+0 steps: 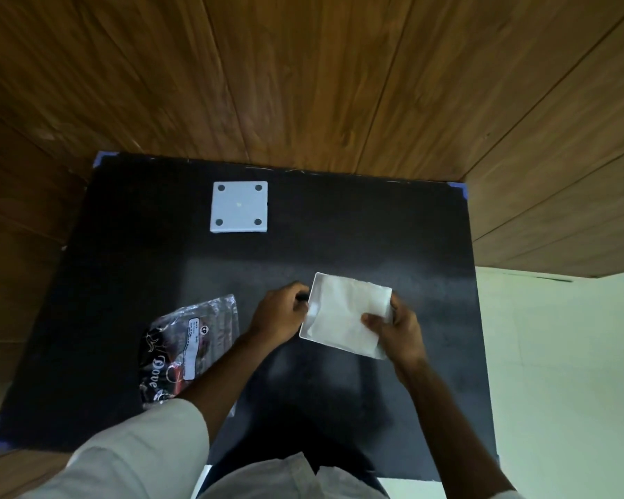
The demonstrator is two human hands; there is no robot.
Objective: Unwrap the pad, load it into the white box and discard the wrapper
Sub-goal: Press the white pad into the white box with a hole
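The white box (312, 296) lies open on the black table, right of centre. A white pad (343, 315) sits inside it and fills most of it. My left hand (280, 313) holds the box's left wall. My right hand (397, 327) is at the box's right side, its thumb pressing on the pad's right part. A clear plastic wrapper (191, 340) with dark print lies on the table to the left, partly under my left forearm.
A white square lid (239, 207) with four dark dots rests near the table's far edge. The black table (375, 228) stands against wooden panelling, with blue tape at its corners. Pale floor shows on the right.
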